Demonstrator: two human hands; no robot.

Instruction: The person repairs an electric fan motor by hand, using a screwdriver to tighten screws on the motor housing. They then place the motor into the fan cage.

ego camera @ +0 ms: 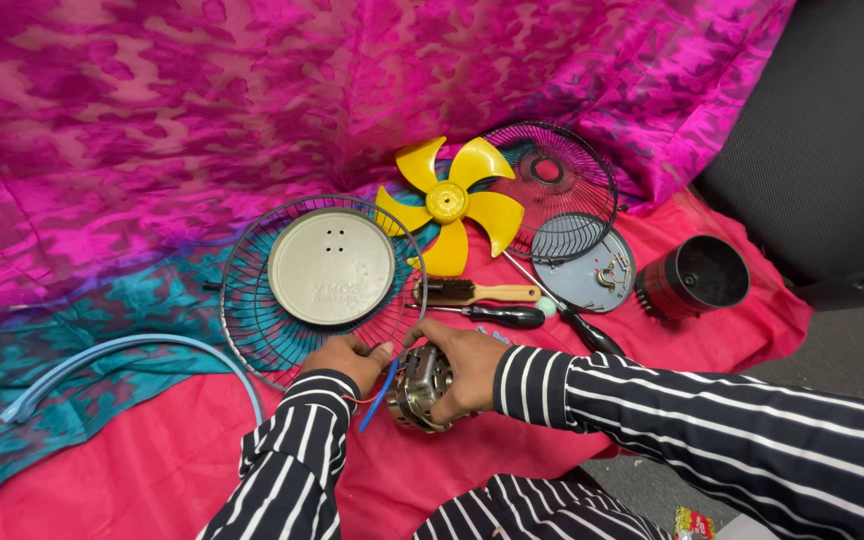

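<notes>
Fan motor (418, 385) sits clamped under right hand (462, 360) fingers; left hand (350, 358) fingers pinch its blue wire (380, 394). Tugging risks snapping it. Wire guard (322, 282) just beyond could snag.

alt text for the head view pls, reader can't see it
Two hands in striped sleeves, left hand and right hand, grip a metal fan motor with a blue wire over red and magenta cloth. Behind lie a round wire fan guard, a yellow five-blade fan propeller, a wooden-handled brush and a black-handled screwdriver.
</notes>
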